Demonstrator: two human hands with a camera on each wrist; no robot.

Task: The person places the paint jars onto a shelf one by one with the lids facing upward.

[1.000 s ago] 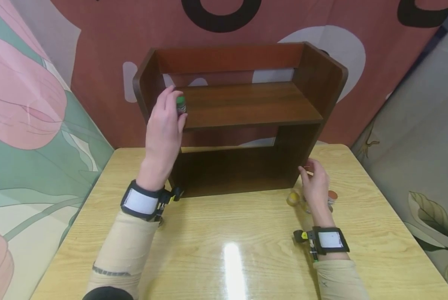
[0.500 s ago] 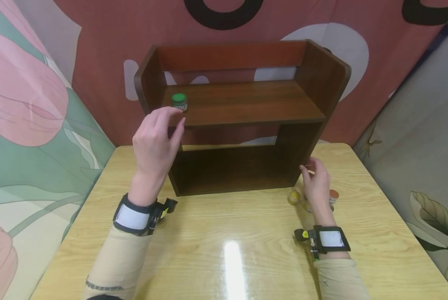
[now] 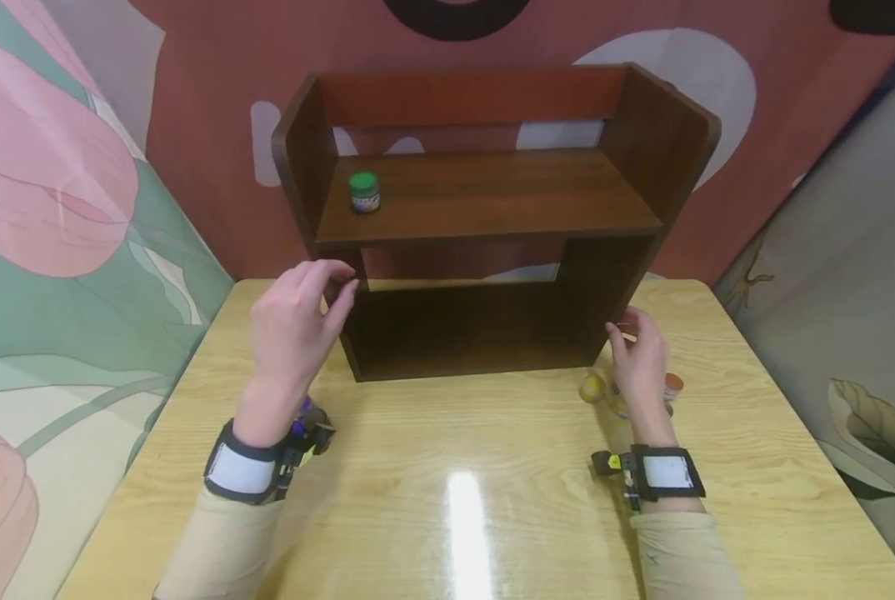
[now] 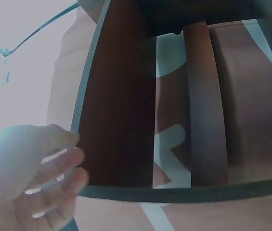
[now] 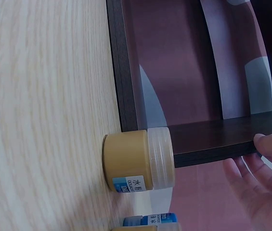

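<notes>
A small paint jar [image 3: 364, 193] with a green lid stands on the upper board of a dark brown bookshelf [image 3: 492, 196], toward its left side. My left hand [image 3: 297, 312] hangs in front of the shelf's left side panel, holding nothing, its fingers loosely bent. In the left wrist view its fingertips [image 4: 80, 178] overlap the front edge of the wood. My right hand [image 3: 642, 358] pinches the front edge of the shelf's right side panel; the right wrist view shows the thumb [image 5: 263, 142] on one side and fingers on the other.
By my right hand stand an ochre paint jar [image 5: 126, 159], a jar with an orange lid [image 3: 673, 385] and a blue-labelled jar [image 5: 161, 219]. Something purple [image 3: 305, 406] shows partly behind my left wrist. The shelf stands on a light wooden table [image 3: 387, 500], with printed cloth behind.
My left hand has let go of the green-lidded paint jar on the upper board and drawn back down and left. My right hand stays on the side panel. The head view has tilted down slightly.
</notes>
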